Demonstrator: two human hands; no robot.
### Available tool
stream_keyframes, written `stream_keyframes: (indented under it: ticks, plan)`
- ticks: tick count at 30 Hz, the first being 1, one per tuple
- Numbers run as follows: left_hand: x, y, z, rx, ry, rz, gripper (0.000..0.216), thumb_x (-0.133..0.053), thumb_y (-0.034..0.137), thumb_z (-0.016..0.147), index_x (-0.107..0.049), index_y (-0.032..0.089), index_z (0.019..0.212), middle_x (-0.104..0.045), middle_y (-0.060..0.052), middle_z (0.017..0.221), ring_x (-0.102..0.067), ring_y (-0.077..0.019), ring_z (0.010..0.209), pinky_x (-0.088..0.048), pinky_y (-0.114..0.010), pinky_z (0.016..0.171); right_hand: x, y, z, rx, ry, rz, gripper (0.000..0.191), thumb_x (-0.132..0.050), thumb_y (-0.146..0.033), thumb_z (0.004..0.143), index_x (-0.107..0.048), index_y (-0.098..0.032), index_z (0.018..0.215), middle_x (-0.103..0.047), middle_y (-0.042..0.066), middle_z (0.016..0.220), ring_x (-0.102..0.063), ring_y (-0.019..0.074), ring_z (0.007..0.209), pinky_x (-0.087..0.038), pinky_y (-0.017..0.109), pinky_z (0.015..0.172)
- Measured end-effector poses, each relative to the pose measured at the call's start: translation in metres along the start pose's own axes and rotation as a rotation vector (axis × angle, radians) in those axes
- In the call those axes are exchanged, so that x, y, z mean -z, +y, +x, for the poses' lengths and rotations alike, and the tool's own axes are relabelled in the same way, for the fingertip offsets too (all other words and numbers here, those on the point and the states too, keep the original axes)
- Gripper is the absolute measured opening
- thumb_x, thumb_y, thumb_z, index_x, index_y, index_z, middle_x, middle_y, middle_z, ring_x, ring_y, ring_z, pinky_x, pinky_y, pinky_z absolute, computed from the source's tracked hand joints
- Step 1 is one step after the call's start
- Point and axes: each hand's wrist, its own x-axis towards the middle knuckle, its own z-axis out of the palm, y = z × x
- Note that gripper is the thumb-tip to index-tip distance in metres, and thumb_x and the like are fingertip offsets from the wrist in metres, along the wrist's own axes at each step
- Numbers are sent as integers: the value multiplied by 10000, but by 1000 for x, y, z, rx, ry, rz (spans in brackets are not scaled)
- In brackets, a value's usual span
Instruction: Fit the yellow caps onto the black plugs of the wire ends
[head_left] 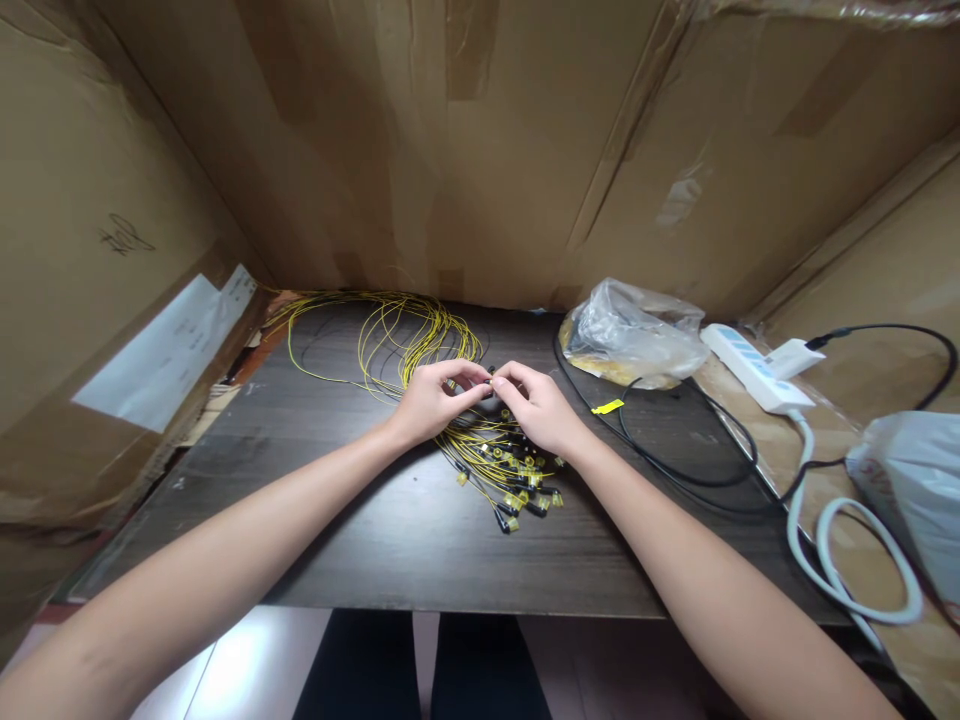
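Many yellow cables [445, 343], black connectors [529, 480], pointing near-right

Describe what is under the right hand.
Black, yellow-tipped connectors show just below the right hand, on the table; anything directly beneath its palm is covered.

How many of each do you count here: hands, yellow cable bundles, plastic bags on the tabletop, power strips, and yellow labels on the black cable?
Left hand and right hand: 2
Yellow cable bundle: 1
Plastic bag: 1
Power strip: 1
Yellow label: 1
Total: 6
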Motion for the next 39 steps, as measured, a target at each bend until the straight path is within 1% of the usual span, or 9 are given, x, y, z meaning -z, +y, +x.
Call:
stream_keyframes:
  ticks: [6,12,18,20,25,28,33,35,39]
  plan:
    - [-1,2,0,18,7,1,198,-707,327,841,-753,153,926,-748,-49,857,-671,-143,759,-490,-201,580,-2,0,0,34,6,-55,314,-422,-352,993,-549,-191,755,-581,8,724,-521,155,698,-383,287,674]
    - [0,2,-1,26,15,-11,202,-709,324,832,-741,147,924,-743,-53,870,-672,-148,768,-506,-207,593,-2,-1,-1,34,34,-18,153,-548,-334,927,-588,-198,872,-618,26,841,-551,168,758,-419,286,693]
    - [1,4,-1,-1,3,9,187,-705,311,829,-750,150,914,-746,-54,846,-666,-142,744,-489,-199,563,-2,0,0,13,-62,-5,334,-397,-355,999,-542,-194,745,-582,12,729,-534,163,721,-403,288,687]
    - [0,5,-1,-3,12,6,185,-705,308,822,-746,147,904,-741,-51,831,-662,-138,727,-489,-197,560,-2,0,0,14,-55,-15,356,-385,-361,1004,-526,-196,722,-575,11,719,-536,163,713,-400,290,691]
    - [-1,5,-1,14,30,-14,193,-706,308,812,-734,137,898,-736,-52,822,-668,-141,725,-507,-204,579,-2,-1,0,50,30,-26,193,-507,-335,945,-594,-189,852,-627,33,848,-558,172,765,-416,295,715]
    - [0,4,-1,14,16,-18,196,-706,313,827,-741,141,914,-744,-55,846,-678,-145,748,-516,-209,593,-1,-1,0,33,26,-12,160,-536,-328,927,-588,-191,863,-612,17,815,-540,161,730,-412,284,685]
    - [0,5,-1,-14,8,8,177,-705,301,835,-749,154,922,-753,-57,862,-680,-148,751,-532,-223,611,-1,1,0,10,-36,0,340,-406,-366,996,-530,-194,730,-571,3,714,-526,155,695,-392,284,669]
    - [-1,5,-1,-18,8,8,172,-704,294,830,-745,151,918,-753,-57,859,-679,-148,747,-544,-231,632,-1,2,0,-3,-39,-4,372,-393,-382,1001,-522,-195,706,-563,1,691,-522,154,676,-386,285,656]
    - [-1,5,-1,4,24,-11,181,-702,307,826,-731,148,908,-748,-58,850,-679,-151,745,-555,-241,645,-2,1,0,14,30,2,228,-501,-360,951,-597,-195,828,-631,17,802,-561,163,739,-417,283,690]
